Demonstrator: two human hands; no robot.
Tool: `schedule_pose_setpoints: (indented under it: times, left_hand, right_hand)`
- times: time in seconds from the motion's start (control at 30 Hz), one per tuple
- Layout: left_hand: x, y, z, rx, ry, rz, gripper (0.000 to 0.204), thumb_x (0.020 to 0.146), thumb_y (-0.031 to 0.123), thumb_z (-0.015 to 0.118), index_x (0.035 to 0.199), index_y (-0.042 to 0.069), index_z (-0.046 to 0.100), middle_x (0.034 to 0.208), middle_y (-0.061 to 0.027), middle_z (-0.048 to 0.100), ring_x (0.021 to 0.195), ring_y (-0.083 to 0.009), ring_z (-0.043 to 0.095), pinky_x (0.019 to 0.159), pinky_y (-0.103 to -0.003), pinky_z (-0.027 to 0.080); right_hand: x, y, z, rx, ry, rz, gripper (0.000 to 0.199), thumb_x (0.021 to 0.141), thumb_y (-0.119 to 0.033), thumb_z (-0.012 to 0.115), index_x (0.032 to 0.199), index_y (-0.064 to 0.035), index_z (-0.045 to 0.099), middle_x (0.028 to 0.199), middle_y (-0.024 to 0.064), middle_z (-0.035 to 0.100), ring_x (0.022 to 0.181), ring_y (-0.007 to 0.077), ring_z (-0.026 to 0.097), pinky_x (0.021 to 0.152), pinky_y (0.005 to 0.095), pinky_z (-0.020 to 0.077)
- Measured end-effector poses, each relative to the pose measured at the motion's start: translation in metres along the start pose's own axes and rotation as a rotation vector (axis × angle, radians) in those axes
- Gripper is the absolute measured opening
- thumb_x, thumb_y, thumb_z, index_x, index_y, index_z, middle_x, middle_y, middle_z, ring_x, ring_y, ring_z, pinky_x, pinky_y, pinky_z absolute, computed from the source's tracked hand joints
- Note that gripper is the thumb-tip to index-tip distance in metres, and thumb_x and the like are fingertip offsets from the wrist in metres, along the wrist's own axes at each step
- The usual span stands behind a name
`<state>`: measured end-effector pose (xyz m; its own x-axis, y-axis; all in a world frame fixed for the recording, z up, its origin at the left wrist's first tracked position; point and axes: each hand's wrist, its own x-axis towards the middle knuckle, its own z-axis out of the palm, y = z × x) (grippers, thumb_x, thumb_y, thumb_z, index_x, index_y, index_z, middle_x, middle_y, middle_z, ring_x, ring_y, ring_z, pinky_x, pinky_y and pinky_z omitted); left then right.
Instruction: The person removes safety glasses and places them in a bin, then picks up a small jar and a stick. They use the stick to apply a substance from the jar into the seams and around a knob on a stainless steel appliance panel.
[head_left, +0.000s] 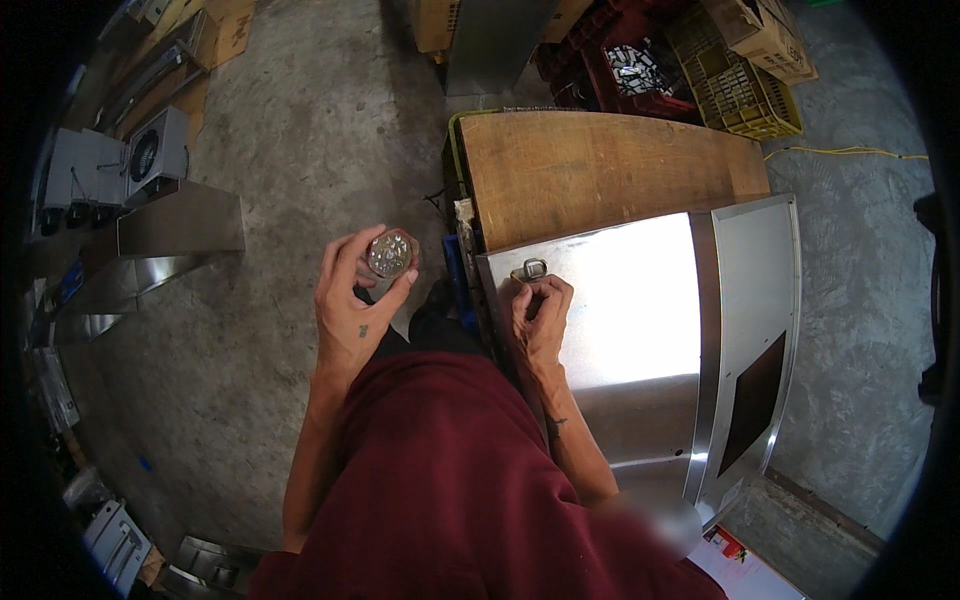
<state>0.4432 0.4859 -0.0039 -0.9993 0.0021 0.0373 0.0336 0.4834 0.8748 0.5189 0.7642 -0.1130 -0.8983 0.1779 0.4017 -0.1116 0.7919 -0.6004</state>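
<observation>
Above the concrete floor [270, 130], a shiny metal casing [645, 330] adjoins a wooden board [610, 160].

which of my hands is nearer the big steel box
Right. Your right hand is over the steel box, near its left edge; your left hand is apart from it, farther left, holding a round container.

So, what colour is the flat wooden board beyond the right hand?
Wooden board: brown, best seen in head view.
</observation>
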Motion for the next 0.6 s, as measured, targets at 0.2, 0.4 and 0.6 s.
schedule_pose_setpoints:
  times: [0.2,0.4,0.6]
  left_hand:
    - [-0.0005,-0.0020,-0.0006,0.005,0.001,0.002,0.060,0.095,0.010,0.095,0.150,0.008,0.072,0.142,-0.0115,0.067,0.122,-0.0238,0.074,0.092,-0.037,0.067]
    - [-0.0017,-0.0008,-0.0001,0.004,0.009,0.005,0.059,0.096,0.010,0.095,0.150,0.008,0.072,0.142,-0.0119,0.067,0.121,-0.0241,0.075,0.092,-0.037,0.067]
    - [-0.0023,0.0017,0.0000,0.003,0.002,-0.011,0.060,0.095,0.009,0.095,0.150,0.008,0.072,0.142,-0.0118,0.067,0.120,-0.0239,0.075,0.092,-0.037,0.067]
  right_hand:
    - [-0.0011,0.0030,0.0010,-0.004,0.010,-0.009,0.026,0.106,0.000,0.076,0.123,0.0058,0.057,0.122,0.0304,0.061,0.110,0.0446,0.068,0.089,0.0523,0.0611]
    - [-0.0008,0.0012,0.0002,0.008,0.000,0.005,0.025,0.106,0.000,0.076,0.123,0.0059,0.058,0.124,0.0304,0.061,0.111,0.0448,0.068,0.089,0.0525,0.0615]
    - [-0.0008,0.0014,-0.0001,0.012,-0.004,0.004,0.025,0.106,0.002,0.076,0.123,0.0056,0.059,0.124,0.0301,0.061,0.109,0.0442,0.069,0.087,0.0515,0.0622]
